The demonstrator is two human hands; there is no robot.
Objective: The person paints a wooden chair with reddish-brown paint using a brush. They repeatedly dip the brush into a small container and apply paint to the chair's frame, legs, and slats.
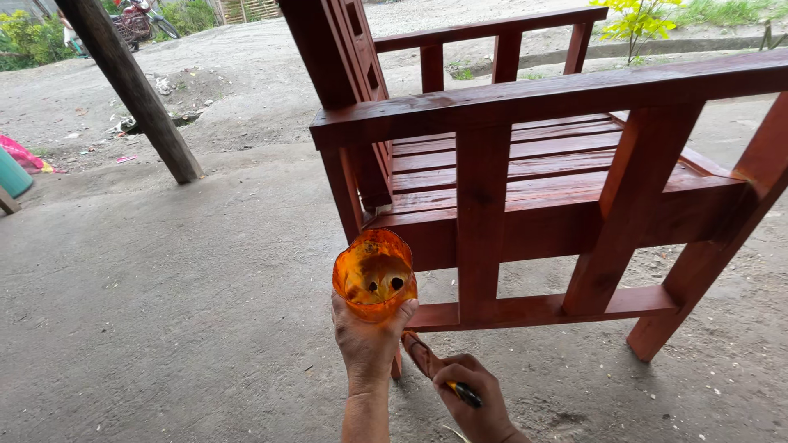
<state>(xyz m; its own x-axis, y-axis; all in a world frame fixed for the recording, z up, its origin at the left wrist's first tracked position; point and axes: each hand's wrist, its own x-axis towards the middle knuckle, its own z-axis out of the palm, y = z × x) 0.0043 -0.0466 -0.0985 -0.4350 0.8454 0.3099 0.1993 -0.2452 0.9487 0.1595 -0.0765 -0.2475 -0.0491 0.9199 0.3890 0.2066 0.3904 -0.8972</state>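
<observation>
We are holding a cut-off, orange-stained translucent plastic cup [374,273] in our left hand [367,340], fingers wrapping its lower part from beneath, so it is hanging in the air just in front of the reddish-brown stained wooden armchair [542,176], near its front leg. Its thin wall is looking soft and easily squeezed, and the coating of stain is likely making it slick, so we are judging that a gentle, cupping hold low on the body, kept upright, suits it best; it seems light, with only a little liquid showing inside. Our right hand [472,398] is closing around the dark handle of a narrow stained paintbrush [433,367], whose tip is pointing toward the chair's bottom rail beside the leg. The brush is looking stiff and light, best gripped at the handle's clean end. The chair is standing on the grey concrete floor [164,312], with a leaning wooden post [135,90] well apart.
</observation>
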